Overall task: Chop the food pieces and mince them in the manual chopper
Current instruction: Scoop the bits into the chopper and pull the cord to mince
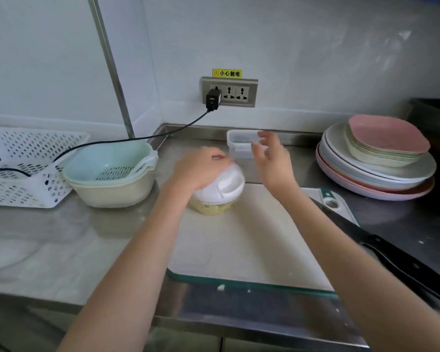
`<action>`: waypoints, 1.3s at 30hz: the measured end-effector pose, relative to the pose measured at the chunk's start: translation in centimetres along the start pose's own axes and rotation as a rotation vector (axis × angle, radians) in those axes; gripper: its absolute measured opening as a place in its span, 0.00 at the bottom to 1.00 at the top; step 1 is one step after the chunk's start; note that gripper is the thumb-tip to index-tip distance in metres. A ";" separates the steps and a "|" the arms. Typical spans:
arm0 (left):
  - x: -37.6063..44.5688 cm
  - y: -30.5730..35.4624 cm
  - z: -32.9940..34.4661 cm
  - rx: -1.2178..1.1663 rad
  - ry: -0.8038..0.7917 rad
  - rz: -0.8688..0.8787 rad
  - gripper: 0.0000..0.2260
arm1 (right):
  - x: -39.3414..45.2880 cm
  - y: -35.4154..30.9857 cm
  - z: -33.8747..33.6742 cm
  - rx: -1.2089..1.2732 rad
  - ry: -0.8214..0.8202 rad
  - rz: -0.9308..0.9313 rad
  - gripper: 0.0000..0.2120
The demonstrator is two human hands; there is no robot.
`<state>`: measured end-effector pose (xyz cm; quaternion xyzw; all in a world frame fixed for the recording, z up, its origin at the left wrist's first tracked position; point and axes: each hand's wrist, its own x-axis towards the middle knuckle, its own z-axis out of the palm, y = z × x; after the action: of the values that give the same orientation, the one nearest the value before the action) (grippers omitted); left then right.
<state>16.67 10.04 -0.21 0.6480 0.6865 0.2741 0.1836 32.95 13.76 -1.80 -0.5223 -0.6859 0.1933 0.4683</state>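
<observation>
Head view: round manual chopper with white lid and clear bowl (220, 191) stands at frame centre on the white green-edged cutting board (247, 240), pale yellow food pieces (210, 209) inside. Left hand (197, 171) grips the lid; right hand (273, 158) hovers beside it, fingers loosely spread.

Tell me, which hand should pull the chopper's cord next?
Probably the right hand: it hovers open and free just beside the chopper. The left hand already grips the white lid, steadying it on the board.
</observation>
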 end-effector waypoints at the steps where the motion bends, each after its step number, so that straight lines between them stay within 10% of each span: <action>1: 0.6 -0.1 -0.1 0.014 0.009 -0.006 0.13 | 2.1 0.9 0.4 -0.145 -0.038 -0.027 0.21; 9: 3.1 -1.2 0.7 -0.023 0.008 -0.002 0.21 | 11.0 5.1 5.1 -0.658 -0.523 0.025 0.39; 24: 0.8 0.3 0.8 -0.022 -0.092 0.065 0.14 | -1.2 1.9 -2.8 -0.396 -0.112 0.056 0.29; 28: -1.9 2.7 0.6 0.303 0.174 0.218 0.16 | -8.3 1.4 -6.8 -0.419 -0.137 0.061 0.29; 30: -4.6 4.1 1.1 -0.025 0.250 0.349 0.20 | -10.5 1.8 -7.8 -0.451 -0.098 -0.020 0.24; 33: -9.5 4.9 3.1 -0.628 -0.224 0.380 0.34 | -12.1 1.7 -8.6 -0.573 -0.046 -0.196 0.18; 35: -11.2 4.6 4.5 -0.510 -0.413 0.318 0.45 | -12.7 1.9 -8.6 -0.672 -0.004 -0.322 0.19; 39: -11.5 4.4 7.1 -0.615 -0.268 0.171 0.50 | -13.0 2.9 -8.5 -0.570 0.033 -0.510 0.26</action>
<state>25.51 -0.32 -4.29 0.6476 0.4847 0.3952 0.4352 41.86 1.34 -5.62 -0.4470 -0.8126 -0.1362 0.3483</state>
